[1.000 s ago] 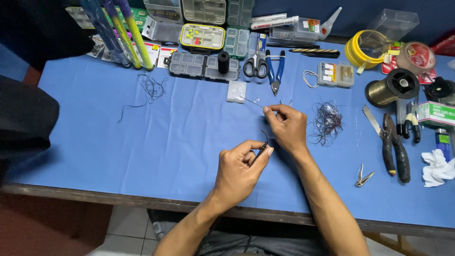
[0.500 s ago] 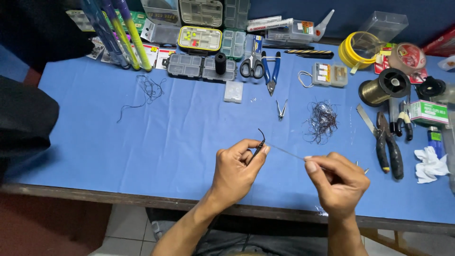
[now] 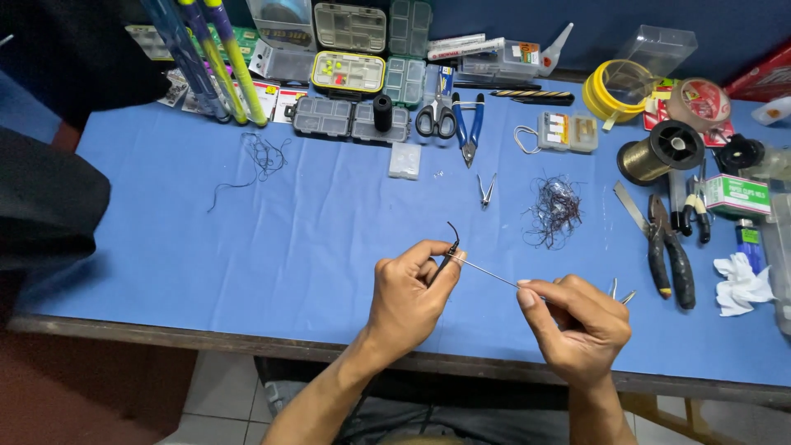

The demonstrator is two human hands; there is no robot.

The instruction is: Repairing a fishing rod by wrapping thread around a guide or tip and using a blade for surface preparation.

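My left hand (image 3: 409, 294) pinches a small dark hook (image 3: 449, 247) between thumb and fingers, its curved end sticking up above the fingertips. A thin pale line (image 3: 486, 273) runs taut from the hook to my right hand (image 3: 577, 325), which pinches the line's other end near the table's front edge. Both hands hover just above the blue table cover (image 3: 313, 239).
A tangle of dark line (image 3: 554, 211) lies behind my right hand. Small clippers (image 3: 485, 189), scissors (image 3: 435, 117), blue-handled pliers (image 3: 468, 124), black pliers (image 3: 669, 251), line spools (image 3: 659, 150), clear tackle boxes (image 3: 346, 72), a white tissue (image 3: 740, 283) and a loose black thread (image 3: 259, 158) lie around.
My right hand has moved from behind the left hand out to the right and nearer the front edge, drawing the line taut. The left hand holds the hook in the same spot.
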